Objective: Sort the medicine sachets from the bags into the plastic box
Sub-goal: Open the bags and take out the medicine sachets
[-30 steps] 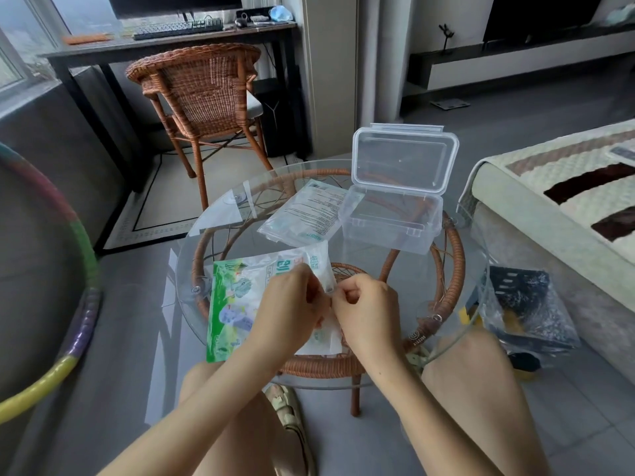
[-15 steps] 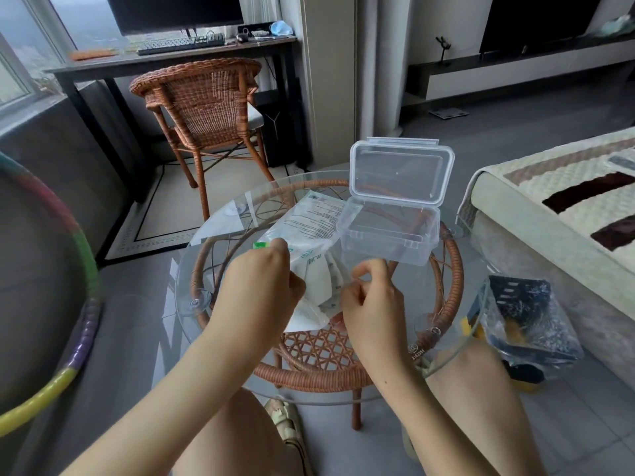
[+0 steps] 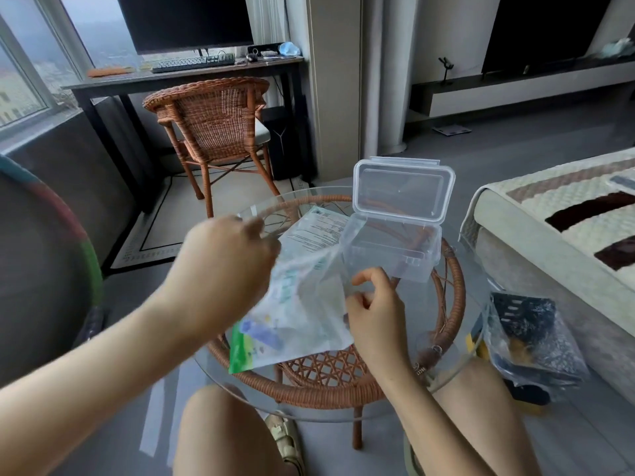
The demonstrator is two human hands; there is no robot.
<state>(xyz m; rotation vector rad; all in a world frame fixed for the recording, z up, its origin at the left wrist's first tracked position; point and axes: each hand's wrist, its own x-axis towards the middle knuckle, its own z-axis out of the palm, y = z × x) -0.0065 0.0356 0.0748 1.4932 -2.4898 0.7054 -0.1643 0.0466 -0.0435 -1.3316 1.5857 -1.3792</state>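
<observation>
My left hand [image 3: 226, 266] grips the top of the white-and-green printed plastic bag [image 3: 299, 317] above the glass table [image 3: 326, 412]. My right hand [image 3: 376, 314] curls at its edge, hold unclear. Tilted so, sachets could spill beside the clear open plastic box [image 3: 391, 250].

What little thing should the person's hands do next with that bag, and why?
Probably slip the right hand into the bag and draw out a sachet. The left hand holds the bag up by its top, the right hand is close by its side edge, and the plastic box stands open with nothing visible inside.
</observation>
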